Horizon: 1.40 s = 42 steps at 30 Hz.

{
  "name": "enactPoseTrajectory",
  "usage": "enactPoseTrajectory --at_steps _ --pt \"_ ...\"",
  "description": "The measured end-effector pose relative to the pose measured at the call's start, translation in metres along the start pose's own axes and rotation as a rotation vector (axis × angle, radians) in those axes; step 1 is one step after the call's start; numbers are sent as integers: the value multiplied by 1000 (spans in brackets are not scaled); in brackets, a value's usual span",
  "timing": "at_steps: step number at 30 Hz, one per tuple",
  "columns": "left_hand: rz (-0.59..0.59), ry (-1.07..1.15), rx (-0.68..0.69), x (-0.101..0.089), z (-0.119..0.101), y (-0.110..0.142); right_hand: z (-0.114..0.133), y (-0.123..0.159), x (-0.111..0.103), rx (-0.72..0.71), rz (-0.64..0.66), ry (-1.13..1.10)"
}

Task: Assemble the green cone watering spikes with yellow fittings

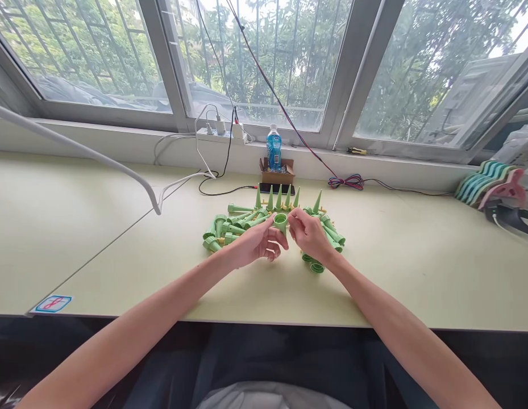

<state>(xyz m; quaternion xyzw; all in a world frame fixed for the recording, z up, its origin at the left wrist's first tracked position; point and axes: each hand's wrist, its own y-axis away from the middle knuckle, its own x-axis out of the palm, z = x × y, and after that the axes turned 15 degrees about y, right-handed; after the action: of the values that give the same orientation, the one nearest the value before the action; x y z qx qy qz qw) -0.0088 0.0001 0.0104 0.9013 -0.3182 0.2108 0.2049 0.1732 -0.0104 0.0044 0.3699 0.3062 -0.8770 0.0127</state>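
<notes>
My left hand [266,243] holds a green plastic watering spike [281,221] upright, its round open mouth facing up toward me. Close at its right side is my right hand [305,232], thumb and fingers pinched together; whatever sits between them is too small to make out. Around both hands lie several more green spikes [233,228], some on their sides with capped ends toward me. Behind the hands, several green cones [279,197] stand point up in a row, with small yellow parts among them. My hands hide the middle of the pile.
A small cardboard box [285,177] with a blue bottle [273,149] stands behind the pile, a black phone [277,189] before it. Coiled red-black wire [346,182] lies to the right. A white cable [97,156] arches in at left. Plastic hangers [487,182] sit far right.
</notes>
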Motion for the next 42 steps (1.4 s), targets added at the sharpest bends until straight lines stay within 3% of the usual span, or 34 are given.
enactPoseTrajectory --at_steps 12,26,34,42 --pt "-9 -15 31 4 -3 4 -3 0 0 -2 -5 9" --pt "21 -226 219 6 -2 5 -3 -1 -1 -2 5 45" --pt "-110 -612 467 8 4 5 -3 -3 -1 -15 14 90" --pt "-235 -800 623 7 7 3 -3 -3 -1 -9 5 101"
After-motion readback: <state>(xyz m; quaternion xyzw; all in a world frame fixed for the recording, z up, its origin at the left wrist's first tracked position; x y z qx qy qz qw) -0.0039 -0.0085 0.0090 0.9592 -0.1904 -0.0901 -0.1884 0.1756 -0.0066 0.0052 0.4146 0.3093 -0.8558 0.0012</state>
